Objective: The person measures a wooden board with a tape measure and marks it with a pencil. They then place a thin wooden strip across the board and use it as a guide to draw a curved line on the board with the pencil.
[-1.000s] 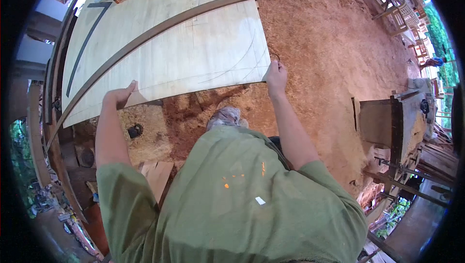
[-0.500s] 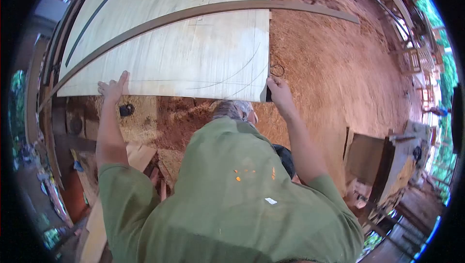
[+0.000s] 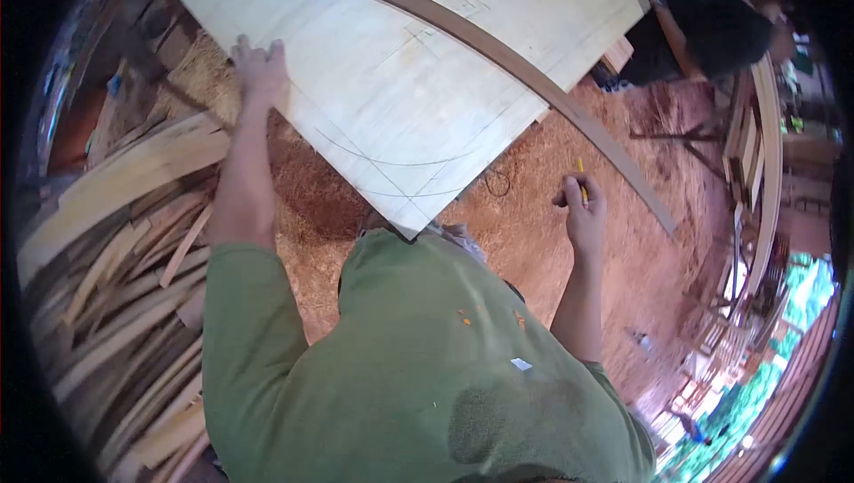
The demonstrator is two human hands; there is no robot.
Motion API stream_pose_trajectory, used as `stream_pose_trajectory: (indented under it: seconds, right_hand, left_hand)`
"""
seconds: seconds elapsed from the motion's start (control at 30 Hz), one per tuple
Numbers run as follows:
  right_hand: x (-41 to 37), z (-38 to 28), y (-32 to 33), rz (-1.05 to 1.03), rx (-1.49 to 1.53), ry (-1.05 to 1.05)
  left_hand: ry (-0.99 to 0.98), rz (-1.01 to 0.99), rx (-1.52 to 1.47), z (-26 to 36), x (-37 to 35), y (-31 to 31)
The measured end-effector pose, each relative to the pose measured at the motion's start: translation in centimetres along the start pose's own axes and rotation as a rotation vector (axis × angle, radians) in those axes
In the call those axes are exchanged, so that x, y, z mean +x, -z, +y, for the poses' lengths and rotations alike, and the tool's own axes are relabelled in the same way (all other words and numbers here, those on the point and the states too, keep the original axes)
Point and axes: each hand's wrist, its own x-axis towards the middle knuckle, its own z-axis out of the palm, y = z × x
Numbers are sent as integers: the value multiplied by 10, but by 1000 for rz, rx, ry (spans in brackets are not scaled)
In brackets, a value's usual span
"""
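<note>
A large pale board [image 3: 356, 56] carries pencil lines, with two curved ones near its closest corner. Across it lies a long brown wooden strip [image 3: 507, 54], whose right end sticks out past the board's edge. My left hand [image 3: 260, 74] is spread at the board's left edge, fingers apart. Off the board's right side, above the floor, my right hand [image 3: 583, 201] is closed around a yellow pencil [image 3: 584, 188] that points upward.
Curved wooden offcuts [image 3: 133, 278] are piled at the left. A person in dark clothes [image 3: 712, 25] is beyond the board at the upper right. Sawdust covers the reddish floor [image 3: 507, 234]. Long planks [image 3: 765, 172] stand at the right.
The view has turned, so the board's corner now points toward me. My right hand has left the board's corner and moved right, and the yellow pencil now shows in it. The person has come into view.
</note>
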Motion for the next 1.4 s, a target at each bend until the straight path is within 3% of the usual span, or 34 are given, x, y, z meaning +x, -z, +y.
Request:
stream_pose_trajectory:
  seconds: [0.07, 0.13, 0.17, 0.23, 0.3, 0.37, 0.4, 0.47, 0.53, 0.6, 0.67, 0.77, 0.83, 0.87, 0.93, 1.03, 1.13, 1.2, 1.23, 1.33, 1.4]
  right_hand:
    - [21, 5, 16, -36, 46, 43]
    - [49, 12, 29, 82, 70, 169]
    - [69, 16, 38, 83, 84, 224]
    - [119, 22, 58, 77, 93, 277]
    - [175, 22, 72, 96, 65, 393]
    - [231, 18, 82, 23, 112, 451]
    - [257, 17, 86, -15, 119, 463]
    - [316, 11, 85, -21, -144, 681]
    - [367, 7, 80, -80, -129, 715]
    - [405, -3, 75, -149, -138, 601]
    - [452, -1, 69, -202, -218, 774]
    - [465, -16, 50, -310, -231, 764]
    - [474, -20, 35, -245, -406, 870]
    - [477, -22, 28, -265, -394, 879]
    - [471, -31, 23, -175, -655, 804]
    - [482, -17, 25, -78, -678, 825]
    - [478, -28, 28, -30, -673, 732]
    - [474, -34, 27, 2, -726, 658]
    - [475, -34, 25, 23, -788, 657]
    - [471, -39, 26, 21, -894, 633]
    - [472, -38, 25, 17, -910, 634]
  left_hand:
    - [75, 90, -127, 35, -35, 14]
    - [178, 197, -559, 53, -73, 16]
    - [208, 228, -545, 75, -96, 25]
    - [327, 396, -1449, 115, -148, 47]
    - [640, 541, -1607, 119, -197, 26]
    - [841, 665, -1587, 149, -249, 22]
    - [851, 709, -1577, 154, -273, 13]
    - [1027, 619, -1577, 159, -319, -4]
    - [1086, 705, -1491, 210, -347, 15]
    - [1134, 777, -1407, 248, -368, 22]
    - [1015, 614, -911, 265, -390, 10]
    - [888, 683, -800, 299, -397, 6]
    - [819, 706, -742, 315, -401, 5]
    - [832, 631, -809, 319, -402, 4]
    - [852, 571, -869, 316, -405, -3]
    - [738, 415, -541, 322, -406, -17]
    - [719, 454, -181, 337, -391, -19]
    - [853, 578, -505, 347, -380, -14]
    - [862, 590, -512, 346, -379, -21]
    - [841, 635, -451, 347, -384, -36]
    - [800, 580, -140, 343, -385, -36]
